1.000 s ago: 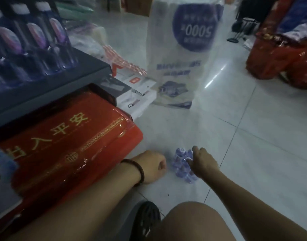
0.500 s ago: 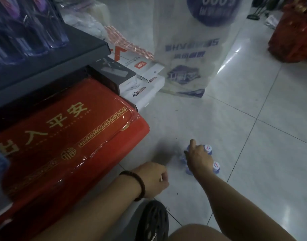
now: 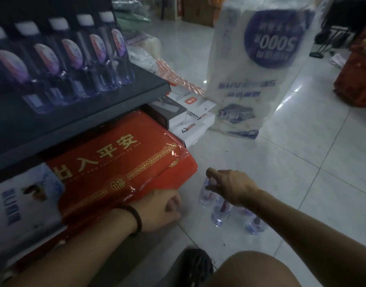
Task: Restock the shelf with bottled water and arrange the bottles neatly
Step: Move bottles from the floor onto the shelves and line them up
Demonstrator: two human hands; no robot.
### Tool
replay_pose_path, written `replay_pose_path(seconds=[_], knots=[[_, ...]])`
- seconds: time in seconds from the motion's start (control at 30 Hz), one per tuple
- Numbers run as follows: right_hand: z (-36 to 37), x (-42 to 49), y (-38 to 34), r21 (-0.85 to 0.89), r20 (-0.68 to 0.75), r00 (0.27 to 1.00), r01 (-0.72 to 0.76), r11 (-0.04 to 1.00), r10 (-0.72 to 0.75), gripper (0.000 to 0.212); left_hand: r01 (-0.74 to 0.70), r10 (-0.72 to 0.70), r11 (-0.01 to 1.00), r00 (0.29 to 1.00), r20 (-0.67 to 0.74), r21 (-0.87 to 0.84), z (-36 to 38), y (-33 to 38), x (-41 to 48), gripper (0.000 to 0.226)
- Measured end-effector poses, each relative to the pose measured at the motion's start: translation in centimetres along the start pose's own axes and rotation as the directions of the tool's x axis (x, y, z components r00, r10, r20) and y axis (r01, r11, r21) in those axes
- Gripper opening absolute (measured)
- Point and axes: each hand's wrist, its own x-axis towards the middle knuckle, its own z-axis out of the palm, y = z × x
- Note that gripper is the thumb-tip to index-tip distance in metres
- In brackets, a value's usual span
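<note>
On the tiled floor [image 3: 302, 162] just right of the red mat pack [image 3: 115, 162], a small cluster of floor bottles [image 3: 219, 216] is standing close together, and the person's right hand [image 3: 234, 187] is reaching over it from above. Its thumb and fingers are pinching the top of one water bottle [image 3: 205, 196], the one nearest the red mat pack, while the others are sitting beneath the wrist and forearm. The left hand [image 3: 163, 208] is resting at the front right corner of the red mat pack, curled into a loose fist with nothing visible inside it and a dark bead bracelet [image 3: 136, 216] circling the wrist. Directly above the red mat pack, the dark shelf [image 3: 74, 112] is carrying a tidy row of shelf bottles [image 3: 74, 59] with white caps. Behind the red mat pack, white boxes [image 3: 190, 121] are lying stacked under the shelf's end, and beyond them a tall white tissue pack [image 3: 250, 69] is standing upright on the tiles. Below the red mat pack in the picture, a dark shoe [image 3: 196, 264] and a bare knee [image 3: 261, 268] are showing.
</note>
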Motion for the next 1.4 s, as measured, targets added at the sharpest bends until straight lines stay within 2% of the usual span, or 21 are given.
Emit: replay_pose_path(seconds=[0.13,0.23,0.27,0.33,0.4,0.47,0.53,0.57,0.67,0.7,0.87,0.93,1.0,1.07,1.1,1.13,1.2,1.23,1.3,1.33,1.4], knots=[[-10.7,-0.8,-8.2,-0.033,-0.075,0.934,0.348,0.937,-0.349,0.036,-0.015,0.009,0.999,0.985,-0.175,-0.034,-5.2,-2.0,-6.2,0.062],[-17.5,-1.2,-15.7,0.053,-0.154,0.833,0.544,0.838,-0.531,0.025,-0.101,0.049,0.973,0.969,-0.242,-0.206,-9.1,-2.6,-12.0,0.09],[-19.2,-1.3,-18.3,0.09,-0.174,0.796,0.598,0.796,-0.579,0.023,-0.132,0.063,0.953,0.967,-0.247,-0.273,-10.3,-2.7,-14.0,0.09],[-21.8,-1.3,-23.6,0.141,-0.216,0.714,0.697,0.703,-0.666,0.019,-0.176,0.09,0.932,0.959,-0.269,-0.316,-12.4,-3.3,-18.1,0.074],[-22.9,-0.8,-28.6,0.173,-0.238,0.659,0.751,0.637,-0.713,0.018,-0.219,0.115,0.866,0.962,-0.248,-0.449,-13.3,-4.9,-21.8,0.06],[-22.6,0.1,-33.1,0.243,-0.238,0.653,0.757,0.607,-0.719,0.017,-0.23,0.071,0.722,0.963,-0.26,-0.653,-13.0,-7.5,-24.9,0.049],[-21.6,1.2,-36.8,0.343,-0.238,0.66,0.744,0.574,-0.713,0.015,-0.217,-0.04,0.526,0.96,-0.279,-0.822,-12.2,-10.3,-27.1,0.053],[-21.1,1.7,-38.5,0.387,-0.246,0.659,0.739,0.551,-0.711,0.014,-0.218,-0.09,0.444,0.954,-0.285,-0.869,-11.9,-11.1,-28.0,0.051],[-19.7,3.1,-42.3,0.496,-0.294,0.677,0.712,0.497,-0.675,0.018,-0.233,-0.222,0.299,0.926,-0.305,-0.925,-12.0,-12.5,-30.1,0.024],[-19.4,3.5,-43.2,0.522,-0.304,0.692,0.696,0.493,-0.655,0.021,-0.241,-0.247,0.276,0.918,-0.311,-0.931,-12.2,-12.7,-30.7,0.022],[-18.8,5.9,-46.7,0.54,-0.283,0.758,0.632,0.556,-0.588,0.039,-0.285,-0.333,0.309,0.861,-0.384,-0.907,-12.7,-14.0,-32.2,0.028],[-18.6,6.8,-47.9,0.611,-0.355,0.783,0.608,0.508,-0.511,0.043,-0.338,-0.375,0.309,0.815,-0.441,-0.889,-13.0,-14.5,-32.4,0.028],[-18.6,6.7,-48.8,0.725,-0.422,0.829,0.552,0.412,-0.367,0.042,-0.406,-0.396,0.301,0.77,-0.5,-0.863,-13.8,-14.5,-32.8,0.034],[-18.3,6.4,-49.3,0.892,-0.241,0.895,0.357,0.278,-0.377,0.048,-0.493,-0.428,0.281,0.704,-0.567,-0.824,-14.7,-14.8,-33.3,0.031],[-17.8,6.2,-49.5,0.948,-0.105,0.867,0.235,0.215,-0.486,0.056,-0.535,-0.446,0.266,0.669,-0.594,-0.802,-15.2,-15.0,-33.5,0.029],[-17.2,6.1,-49.8,0.972,-0.008,0.801,0.146,0.182,-0.599,0.059,-0.573,-0.458,0.254,0.638,-0.619,-0.779,-15.7,-15.1,-33.7,0.029],[-16.2,6.1,-50.1,0.99,0.033,0.67,0.078,0.114,-0.741,0.049,-0.632,-0.501,0.253,0.563,-0.658,-0.733,-16.5,-15.8,-33.8,0.037],[-16.0,6.3,-50.3,0.997,0.014,0.647,0.046,0.057,-0.762,0.043,-0.645,-0.536,0.263,0.52,-0.665,-0.717,-16.8,-16.0,-33.9,0.045],[-16.1,6.4,-50.9,0.999,-0.012,0.652,-0.02,-0.033,-0.758,0.039,-0.631,-0.619,0.346,0.403,-0.675,-0.694,-17.4,-16.3,-34.4,0.056],[-16.0,6.5,-51.3,0.998,-0.039,0.671,-0.012,-0.063,-0.74,0.037,-0.602,-0.643,0.425,0.324,-0.694,-0.676,-17.7,-16.4,-34.6,0.057],[-15.8,6.8,-52.3,0.993,-0.113,0.753,0.105,-0.051,-0.649,0.037,-0.532,-0.663,0.585,0.121,-0.739,-0.612,-18.2,-16.7,-34.9,0.053]])
